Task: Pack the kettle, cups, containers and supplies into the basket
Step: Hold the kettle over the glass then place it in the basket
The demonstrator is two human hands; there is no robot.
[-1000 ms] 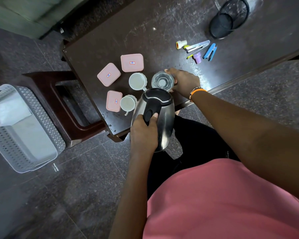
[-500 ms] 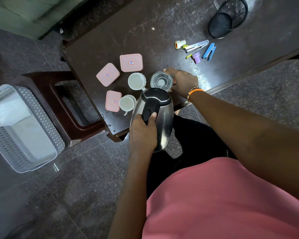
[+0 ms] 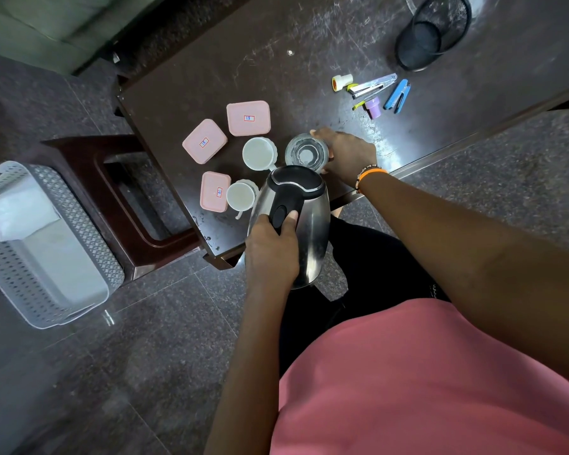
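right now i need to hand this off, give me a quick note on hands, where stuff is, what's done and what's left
Left hand: shut on the kettle handle, kettle at the table's near edge.
Right hand: wrapped around the clear glass on the table.
On the table: three pink containers, two white cups, the stationery, the mesh pen holder.
Basket on the floor at the left holds only something white.
Done: nothing packed yet. Left: everything.
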